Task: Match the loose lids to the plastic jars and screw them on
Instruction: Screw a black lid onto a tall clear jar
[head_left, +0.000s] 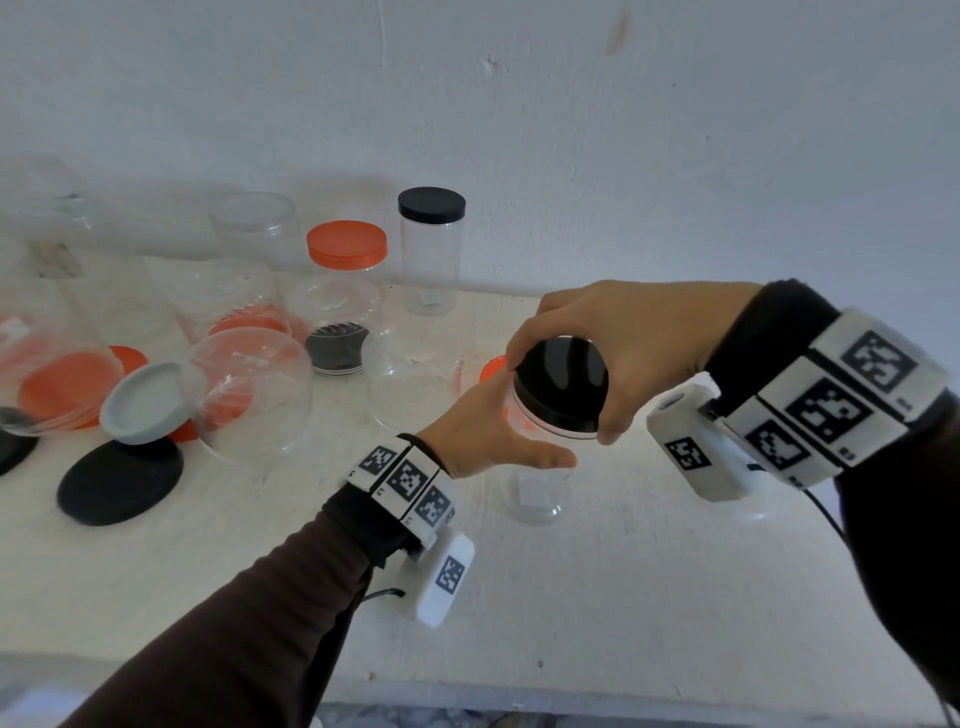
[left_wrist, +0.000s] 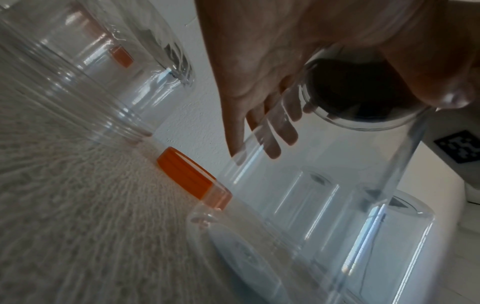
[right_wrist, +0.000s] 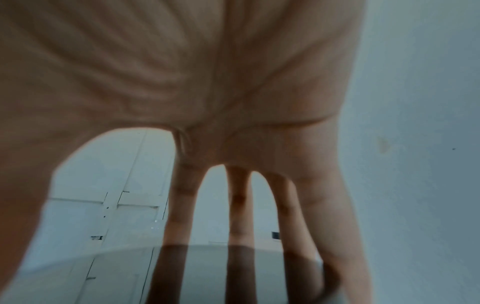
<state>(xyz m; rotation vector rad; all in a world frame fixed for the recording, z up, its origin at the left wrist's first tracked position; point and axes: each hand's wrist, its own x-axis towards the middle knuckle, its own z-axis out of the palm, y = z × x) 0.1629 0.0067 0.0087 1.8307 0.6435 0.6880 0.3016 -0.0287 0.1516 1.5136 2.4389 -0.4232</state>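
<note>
Two jars at 11 o'clock already wear lids, your right hand (head_left: 618, 338) grips the black lid (head_left: 561, 382) on the clear jar (head_left: 535, 467) your left hand (head_left: 488, 431) holds, and several jars wait open.

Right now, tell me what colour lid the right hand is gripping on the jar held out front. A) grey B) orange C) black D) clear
C: the right hand curls over a black lid on the clear jar, which the left hand steadies.
</note>
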